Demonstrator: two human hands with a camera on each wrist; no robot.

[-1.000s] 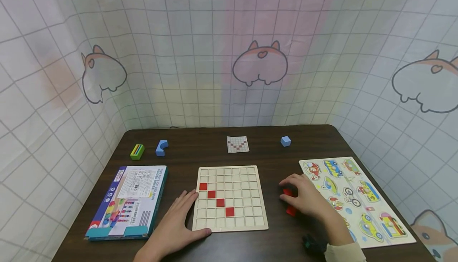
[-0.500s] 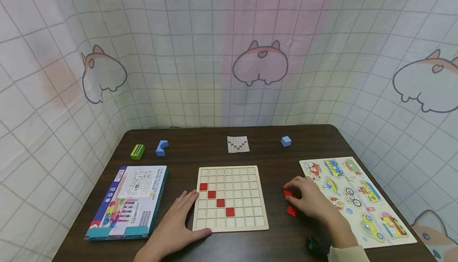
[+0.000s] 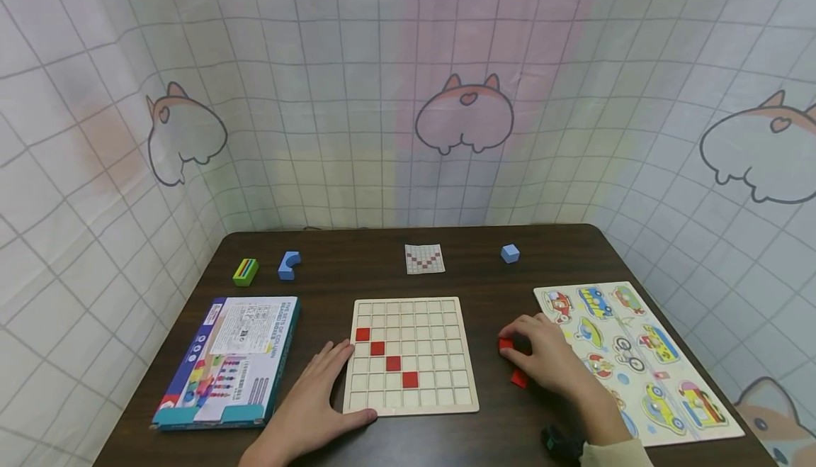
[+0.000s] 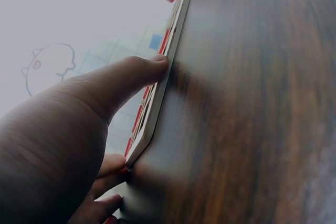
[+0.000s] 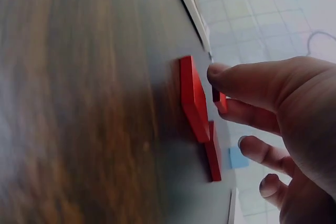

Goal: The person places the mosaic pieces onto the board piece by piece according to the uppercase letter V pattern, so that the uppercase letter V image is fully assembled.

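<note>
Dark wood table stands before a grid-patterned curtain printed with cartoon corgi rumps. At the near left lies a blue box; its label reads sideways and is too small to make out fully. Right of it sits the wooden grid board, four red tiles stepping diagonally down to the right. A vehicle puzzle lies at the right. Farther back are a pattern card, blue cube, blue arch block and green block. The left hand rests spread flat against the board's near-left corner. The right hand pinches a red tile between board and puzzle; another red tile lies flat just nearer.
</note>
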